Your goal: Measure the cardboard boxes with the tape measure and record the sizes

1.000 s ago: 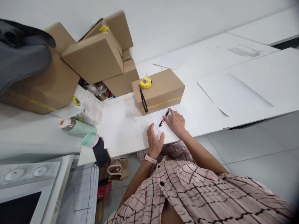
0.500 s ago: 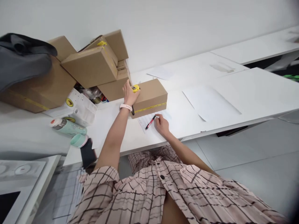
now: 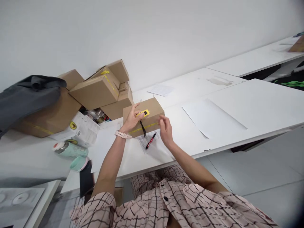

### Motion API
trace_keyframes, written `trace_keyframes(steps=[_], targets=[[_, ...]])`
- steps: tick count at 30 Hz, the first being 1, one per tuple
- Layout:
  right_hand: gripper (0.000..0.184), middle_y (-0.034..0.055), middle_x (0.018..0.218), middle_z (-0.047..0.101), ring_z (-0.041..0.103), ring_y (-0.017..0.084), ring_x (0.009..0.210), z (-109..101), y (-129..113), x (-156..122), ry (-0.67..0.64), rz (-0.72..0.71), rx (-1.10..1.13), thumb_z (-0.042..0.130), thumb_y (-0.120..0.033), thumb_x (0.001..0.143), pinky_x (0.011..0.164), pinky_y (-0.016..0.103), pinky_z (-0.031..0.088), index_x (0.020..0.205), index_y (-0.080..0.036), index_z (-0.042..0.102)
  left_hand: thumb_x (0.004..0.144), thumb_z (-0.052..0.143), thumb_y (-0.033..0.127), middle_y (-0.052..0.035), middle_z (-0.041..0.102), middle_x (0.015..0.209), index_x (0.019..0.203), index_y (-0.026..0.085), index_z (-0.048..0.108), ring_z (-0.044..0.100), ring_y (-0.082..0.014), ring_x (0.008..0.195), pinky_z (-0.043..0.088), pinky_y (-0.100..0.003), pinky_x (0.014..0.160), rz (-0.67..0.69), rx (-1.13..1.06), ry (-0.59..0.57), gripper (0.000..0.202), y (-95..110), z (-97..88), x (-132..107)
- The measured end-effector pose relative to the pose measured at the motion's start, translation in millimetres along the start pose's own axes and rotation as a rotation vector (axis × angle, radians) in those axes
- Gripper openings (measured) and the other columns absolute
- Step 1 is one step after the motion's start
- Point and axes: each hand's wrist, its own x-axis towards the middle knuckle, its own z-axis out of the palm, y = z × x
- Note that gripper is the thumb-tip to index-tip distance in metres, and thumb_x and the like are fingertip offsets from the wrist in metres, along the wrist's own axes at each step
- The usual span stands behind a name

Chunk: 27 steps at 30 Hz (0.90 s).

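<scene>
My left hand (image 3: 132, 120) grips a yellow tape measure (image 3: 143, 113), lifted just in front of a small cardboard box (image 3: 152, 109) with a yellow tape band; its black strap hangs down. My right hand (image 3: 165, 130) hovers beside the box's front face, fingers partly curled and holding nothing, close to the tape measure. A red and black pen (image 3: 150, 141) lies on a printed sheet (image 3: 147, 146) on the white table (image 3: 249, 104), below both hands.
A pile of cardboard boxes (image 3: 99, 90) stands at the back left, with a grey bag (image 3: 26, 98) on top. A mint flask (image 3: 71, 149), a cup (image 3: 79, 163) and a white packet (image 3: 82, 129) lie left. Loose paper sheets (image 3: 212, 117) lie right.
My left hand reached to the box, took the tape measure off its top and lifted it. My right hand left the pen and rose toward the tape measure. The view tilted up.
</scene>
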Motion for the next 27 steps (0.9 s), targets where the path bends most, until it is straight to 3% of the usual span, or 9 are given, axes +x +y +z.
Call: trace_keyframes(steps=[4, 7, 11, 15, 19, 21, 24, 27], targets=[[0.047, 0.0127, 0.107, 0.076, 0.073, 0.021, 0.097, 9.9, -35.7, 63.5, -0.383, 0.357, 0.283, 0.041, -0.056, 0.101, 0.087, 0.036, 0.059, 0.120, -0.020, 0.064, 0.085, 0.072, 0.058, -0.0040, 0.072, 0.086, 0.150, 0.015, 0.036, 0.066, -0.0155, 0.073, 0.052, -0.026, 0.065, -0.009, -0.039, 0.003, 0.086, 6.2, -5.2, -4.7], [0.035, 0.0112, 0.095, 0.077, 0.073, 0.020, 0.086, 16.5, -49.9, 83.4, -0.505, 0.489, 0.330, 0.052, -0.047, 0.100, 0.080, 0.033, 0.060, 0.111, -0.018, 0.067, 0.083, 0.074, 0.060, -0.0055, 0.073, 0.090, 0.146, 0.017, 0.041, 0.067, -0.0158, 0.073, 0.052, -0.026, 0.061, -0.047, -0.036, 0.046, 0.083, 5.6, -12.6, -5.9], [0.017, 0.0031, 0.077, 0.070, 0.065, 0.013, 0.068, 24.4, -59.0, 93.4, -0.473, 0.482, 0.322, 0.068, -0.034, 0.093, 0.068, 0.026, 0.056, 0.095, -0.018, 0.065, 0.081, 0.077, 0.060, -0.0074, 0.073, 0.091, 0.143, 0.018, 0.046, 0.069, -0.0184, 0.074, 0.053, -0.026, 0.058, -0.091, -0.077, 0.085, 0.081, 4.0, -24.7, -8.7], [0.014, -0.0024, 0.072, 0.062, 0.051, 0.007, 0.059, 24.0, -55.1, 124.9, -0.333, 0.344, 0.244, 0.074, -0.024, 0.085, 0.060, 0.021, 0.046, 0.089, -0.019, 0.061, 0.081, 0.078, 0.051, -0.0071, 0.072, 0.094, 0.135, 0.018, 0.052, 0.068, -0.0171, 0.072, 0.048, -0.023, 0.052, -0.163, -0.110, 0.183, 0.069, -2.5, -52.5, -8.8], [0.015, -0.0040, 0.069, 0.055, 0.046, 0.007, 0.058, 10.8, -31.6, 160.2, -0.080, 0.360, 0.051, 0.069, -0.011, 0.079, 0.058, 0.022, 0.040, 0.082, -0.018, 0.056, 0.088, 0.067, 0.040, -0.0029, 0.070, 0.087, 0.113, 0.018, 0.059, 0.064, -0.0128, 0.064, 0.039, -0.019, 0.047, -0.316, -0.057, 0.410, 0.035, -19.1, -97.2, -14.5], [0.015, -0.0039, 0.069, 0.053, 0.046, 0.008, 0.060, 4.7, -15.5, 166.8, -0.010, 0.397, -0.061, 0.066, -0.009, 0.076, 0.058, 0.023, 0.038, 0.078, -0.019, 0.054, 0.090, 0.062, 0.038, -0.0021, 0.069, 0.081, 0.105, 0.017, 0.060, 0.062, -0.0123, 0.058, 0.037, -0.019, 0.045, -0.394, -0.026, 0.467, 0.027, -28.4, -116.1, -21.0], [0.013, -0.0022, 0.071, 0.055, 0.049, 0.010, 0.065, 2.0, 6.2, 163.8, 0.007, 0.429, -0.152, 0.064, -0.010, 0.074, 0.059, 0.025, 0.037, 0.076, -0.018, 0.054, 0.089, 0.061, 0.036, -0.0030, 0.069, 0.076, 0.097, 0.015, 0.061, 0.061, -0.0132, 0.055, 0.036, -0.020, 0.044, -0.447, -0.014, 0.462, 0.023, -39.5, -130.4, -29.6], [0.015, 0.0009, 0.078, 0.062, 0.055, 0.013, 0.071, 4.1, 19.2, 156.6, -0.052, 0.443, -0.175, 0.070, -0.018, 0.072, 0.062, 0.026, 0.040, 0.079, -0.018, 0.057, 0.087, 0.062, 0.037, -0.0029, 0.069, 0.076, 0.095, 0.016, 0.061, 0.061, -0.0138, 0.054, 0.037, -0.020, 0.044, -0.456, -0.011, 0.446, 0.023, -46.0, -130.1, -30.4]])
